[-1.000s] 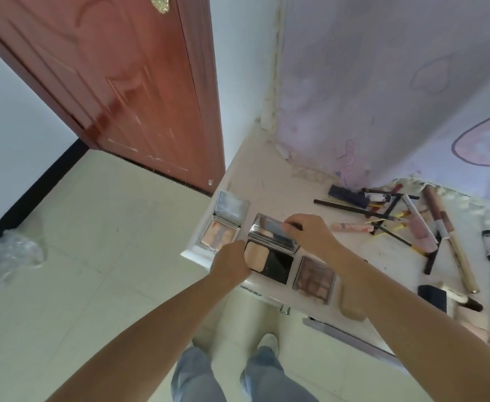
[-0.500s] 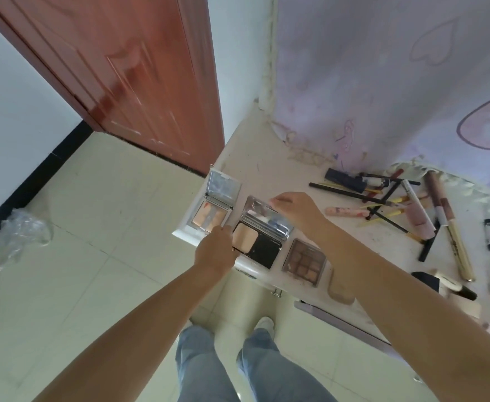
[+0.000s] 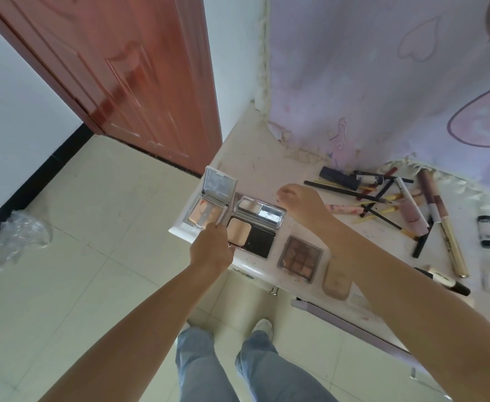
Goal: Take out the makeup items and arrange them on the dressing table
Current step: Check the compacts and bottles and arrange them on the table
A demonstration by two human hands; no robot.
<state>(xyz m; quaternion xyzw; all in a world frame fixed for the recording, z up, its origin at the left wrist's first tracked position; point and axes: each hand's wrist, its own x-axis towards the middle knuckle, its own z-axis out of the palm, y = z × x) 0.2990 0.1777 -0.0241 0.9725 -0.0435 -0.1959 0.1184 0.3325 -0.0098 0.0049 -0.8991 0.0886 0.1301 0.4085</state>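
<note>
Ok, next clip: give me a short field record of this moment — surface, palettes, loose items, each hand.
surface: white dressing table, near its left front corner
palettes: silver compact, open, at the corner; black compact, open, beside it; brown eyeshadow palette, flat, further right
loose items: pile of brushes and pencils towards the wall
left hand: at the front edge of the black compact; grip hidden
right hand: above the table past the black compact's lid, nothing visibly held
</note>
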